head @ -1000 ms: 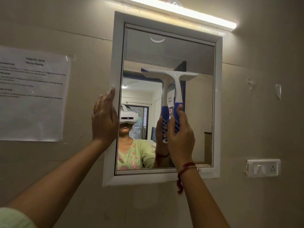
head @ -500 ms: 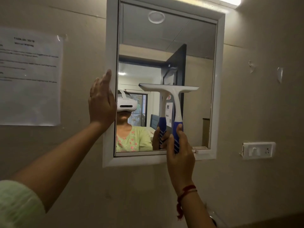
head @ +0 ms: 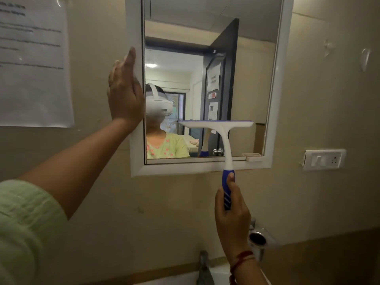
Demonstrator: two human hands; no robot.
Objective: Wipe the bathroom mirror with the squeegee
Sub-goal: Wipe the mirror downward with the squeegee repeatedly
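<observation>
Right hand (head: 231, 214) closed around the blue handle of the squeegee (head: 223, 138), thumb laid along the front of the handle; grip looks firm and wraps the lower part only. Blade at roughly 12 o'clock from that hand, lying level across the lower right part of the mirror (head: 246, 68), stem crossing the bottom rail of the white frame (head: 185, 168) toward 6 o'clock. Cannot tell for sure whether the rubber edge presses the glass or rides just off it.

Left hand (head: 125, 89) flat and open at 9 o'clock of the glass, palm against the left rail of the frame, holding nothing, steadying only.

Judged as the tail of a downward stroke, a short band of glass left between blade and bottom rail. To finish well:

- Keep the blade level, both ends loaded alike, so no streak trails from one corner.
- Tilt the handle slightly away from the glass, rubber edge leading the water down.
- Run fully to the bottom rail before lifting off, then lift clean.
- Mind the small white catch (head: 254, 156) at 5 o'clock of the glass; likely to snag the blade's right end.
- Overlap the next stroke toward 9 o'clock, over the strip beside the left hand.
- Keep the left palm on the rail, off the glass.
</observation>
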